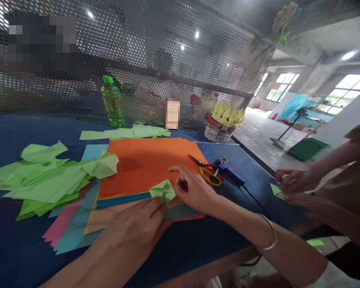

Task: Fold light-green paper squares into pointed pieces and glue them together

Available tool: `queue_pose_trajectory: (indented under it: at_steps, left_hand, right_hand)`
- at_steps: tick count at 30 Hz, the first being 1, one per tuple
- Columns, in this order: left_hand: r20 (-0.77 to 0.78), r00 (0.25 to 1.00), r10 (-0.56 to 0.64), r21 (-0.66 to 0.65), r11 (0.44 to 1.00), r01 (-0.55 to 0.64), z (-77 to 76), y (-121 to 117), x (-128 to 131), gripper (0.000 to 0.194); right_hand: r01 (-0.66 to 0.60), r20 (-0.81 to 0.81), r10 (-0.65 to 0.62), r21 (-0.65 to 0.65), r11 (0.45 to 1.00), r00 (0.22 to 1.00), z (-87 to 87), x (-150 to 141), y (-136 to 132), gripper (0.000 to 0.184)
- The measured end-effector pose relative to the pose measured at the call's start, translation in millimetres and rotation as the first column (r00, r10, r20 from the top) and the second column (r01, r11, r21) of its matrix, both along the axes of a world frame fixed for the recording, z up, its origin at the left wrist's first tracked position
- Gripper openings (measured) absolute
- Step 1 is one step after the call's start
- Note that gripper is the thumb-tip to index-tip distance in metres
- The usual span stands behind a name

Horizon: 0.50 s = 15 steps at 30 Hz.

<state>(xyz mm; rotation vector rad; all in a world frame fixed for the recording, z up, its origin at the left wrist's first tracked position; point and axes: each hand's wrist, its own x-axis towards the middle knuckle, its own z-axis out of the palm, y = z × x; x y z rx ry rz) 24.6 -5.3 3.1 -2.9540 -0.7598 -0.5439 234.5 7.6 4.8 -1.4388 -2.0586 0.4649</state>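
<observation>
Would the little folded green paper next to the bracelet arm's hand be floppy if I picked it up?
The folded green paper would probably feel light, since it looks small and thin. Its creases may keep it a bit stiff, but its thin edges would likely bend if squeezed.

This is a craft workshop. Coloured paper (150, 160), scissors (202, 164) and a hot-glue gun (234, 173) lie near, under a bare concrete ceiling (327, 34).

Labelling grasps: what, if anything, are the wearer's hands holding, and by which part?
A small folded green paper: the left hand holds its lower edge; the right hand is at its right edge, grip unclear.
</observation>
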Motion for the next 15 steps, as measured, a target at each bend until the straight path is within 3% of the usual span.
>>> queue_pose_trajectory:
  at_steps: [3,8,15]
  left_hand:
    - [0.001,0.999,0.039,-0.063,0.997,-0.039,1.2,0.2,-0.2,0.030]
    - [-0.087,0.996,0.029,-0.114,0.993,-0.039,-0.6,1.0,0.9,0.025]
    - [-0.075,0.996,0.055,-0.170,0.983,-0.067,-5.1,0.6,-0.1,0.021]
  right_hand:
    - [-0.004,-0.030,0.004,-0.021,1.000,1.000,0.4,-1.6,-0.4,0.035]
    - [0.011,-0.057,-0.013,-0.051,0.999,0.998,1.1,-3.2,1.4,0.042]
    - [0.020,-0.038,-0.023,-0.076,0.997,0.999,2.9,-4.3,-6.4,0.050]
